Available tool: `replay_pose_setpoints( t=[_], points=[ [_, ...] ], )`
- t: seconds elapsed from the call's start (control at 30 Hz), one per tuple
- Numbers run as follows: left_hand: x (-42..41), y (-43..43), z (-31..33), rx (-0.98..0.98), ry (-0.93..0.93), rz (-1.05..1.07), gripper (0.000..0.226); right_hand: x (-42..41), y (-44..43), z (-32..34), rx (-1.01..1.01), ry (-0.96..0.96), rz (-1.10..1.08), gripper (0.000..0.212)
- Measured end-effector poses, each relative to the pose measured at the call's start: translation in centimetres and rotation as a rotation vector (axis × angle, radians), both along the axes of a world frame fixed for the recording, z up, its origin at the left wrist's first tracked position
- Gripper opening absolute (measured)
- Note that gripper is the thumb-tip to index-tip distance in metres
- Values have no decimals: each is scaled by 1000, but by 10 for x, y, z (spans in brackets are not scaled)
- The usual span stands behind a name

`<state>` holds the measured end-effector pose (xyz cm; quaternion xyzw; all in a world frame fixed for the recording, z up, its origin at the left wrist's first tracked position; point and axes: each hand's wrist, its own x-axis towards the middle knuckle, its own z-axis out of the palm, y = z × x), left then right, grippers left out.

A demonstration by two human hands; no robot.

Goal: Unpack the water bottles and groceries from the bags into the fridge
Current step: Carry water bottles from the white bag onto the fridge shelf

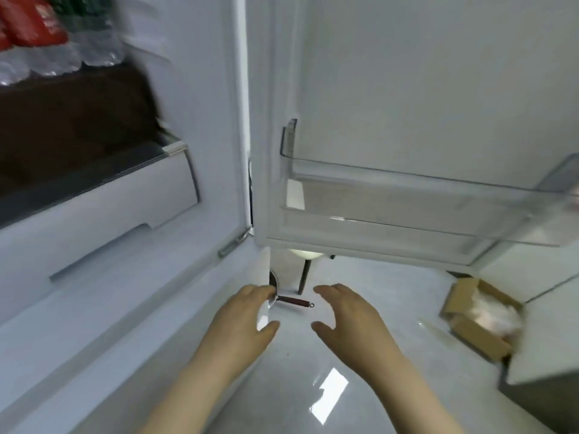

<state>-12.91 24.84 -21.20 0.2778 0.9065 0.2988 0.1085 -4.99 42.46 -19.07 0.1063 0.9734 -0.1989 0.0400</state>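
Your left hand [250, 311] and right hand [341, 314] hang open over the floor, fingers loosely spread, holding nothing. The water bottles [62, 57] stand on a shelf in the fridge [203, 89], upper left, two red packs [31, 23] above them; through the blur you can count about three. Expect them heavy, thin-walled and slick, so grip each round the middle. One cardboard box [470, 321] sits at the right
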Motion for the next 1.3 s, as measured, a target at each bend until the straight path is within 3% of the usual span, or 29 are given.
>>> replay_pose_setpoints(
  t=[0.17,0.4,0.8,1.03,1.3],
  points=[
    [46,55,-5,2,-8,-143,42,69,51,-13,-45,-29,-175,53],
    [100,137,-11,-30,-37,-350,50,153,107,-19,-76,-31,-393,53],
    [132,279,-2,-68,14,-826,50,240,168,-27,-125,-18,-888,55],
    [147,360,4,-50,11,-1134,50,262,177,-21,-141,-12,-1200,56],
    [227,398,4,-41,-30,-1483,51,325,153,-18,-157,-4,-1560,55]
  ],
)
